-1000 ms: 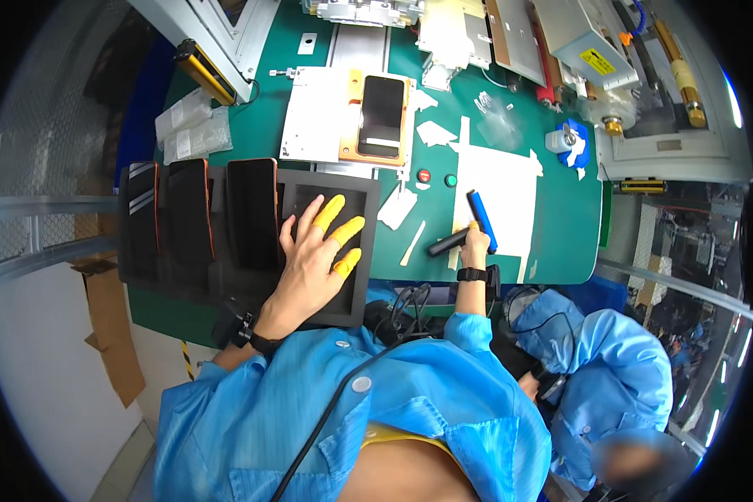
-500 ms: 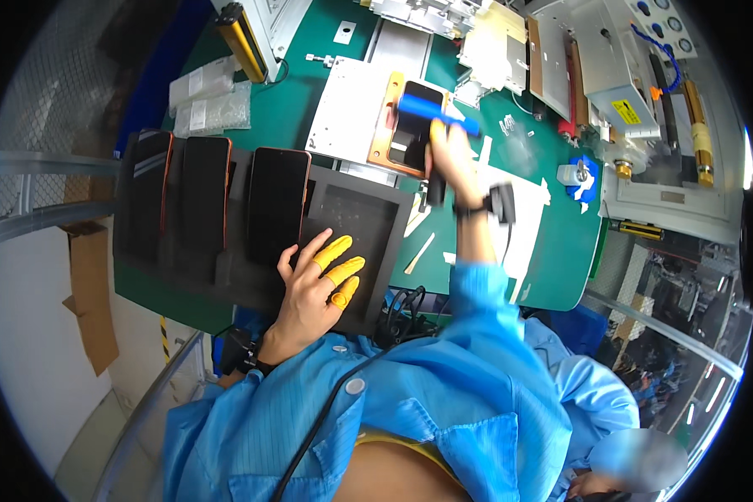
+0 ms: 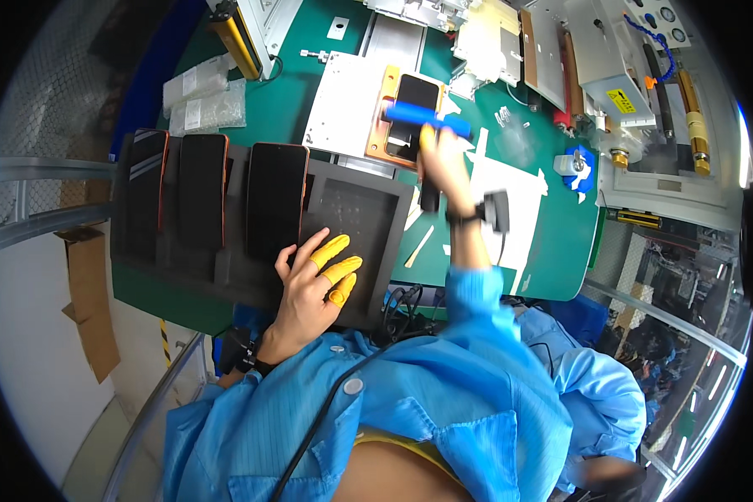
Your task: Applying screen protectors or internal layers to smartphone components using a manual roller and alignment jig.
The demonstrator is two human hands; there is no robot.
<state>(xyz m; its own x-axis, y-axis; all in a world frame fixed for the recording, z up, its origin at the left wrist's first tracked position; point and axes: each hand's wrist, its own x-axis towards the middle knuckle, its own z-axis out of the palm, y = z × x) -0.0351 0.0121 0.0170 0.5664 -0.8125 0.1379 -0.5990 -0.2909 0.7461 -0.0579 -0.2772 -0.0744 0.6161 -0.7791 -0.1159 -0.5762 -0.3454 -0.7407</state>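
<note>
Blue roller (image 3: 406,114) with a black handle (image 3: 429,197) is in the right hand (image 3: 445,167), fingers wrapped around the grip, slightly blurred. Roller lies across the dark phone (image 3: 420,89), which sits face up in the orange fixture (image 3: 379,135) on the white plate (image 3: 335,109). Can't tell if roller and screen touch.

Left hand (image 3: 304,293) holds nothing: fingers loosely spread, yellow cots on three, over the near part of the black tray (image 3: 396,243). Contact unclear. Three more phones (image 3: 276,192) sit side by side in the tray, left of its vacant pocket. White sheet (image 3: 510,201) on green worktop (image 3: 552,263), right of the tray.
</note>
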